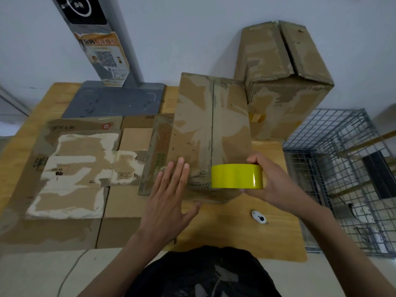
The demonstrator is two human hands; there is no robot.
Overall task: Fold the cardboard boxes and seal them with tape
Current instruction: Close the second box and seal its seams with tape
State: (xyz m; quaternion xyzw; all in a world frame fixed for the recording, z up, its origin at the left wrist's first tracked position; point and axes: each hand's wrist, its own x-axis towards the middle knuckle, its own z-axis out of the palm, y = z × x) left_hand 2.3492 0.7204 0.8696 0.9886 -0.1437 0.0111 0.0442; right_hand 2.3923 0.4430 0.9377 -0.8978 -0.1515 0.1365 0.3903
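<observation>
So the folded cardboard box (209, 136) is standing on the wooden desk (240, 230) right in front of the person, top flaps closed with the seam running away down the middle. Right hand (272, 179) has its fingers wrapped around a roll of yellow tape (236, 176), holding it at the near edge of the box just right of the seam. Left hand (169, 196) is released, fingers straight, tips laid on the near left part of the box top.

My guess is this is the start of the sealing strip. To do it well I'd anchor the tape end a bit down the front face, keep that flat left hand pressing the flaps so the seam doesn't gape, then pull the roll straight along the seam and rub it down as it goes. Can't tell from here whether the loose end is already stuck.

The cardboard is pretty rough: the brown skin is torn off in pale patches, and corrugation shows on the bigger box (282, 82) behind it, so tape may grip badly on the fuzzy bits. The roll is glossy and smooth. Flattened cartons (70, 168) lie on the left, equally peeled. There's a small white oval gadget (258, 216) on the desk and a wire cage (342, 168) off to the right.
</observation>
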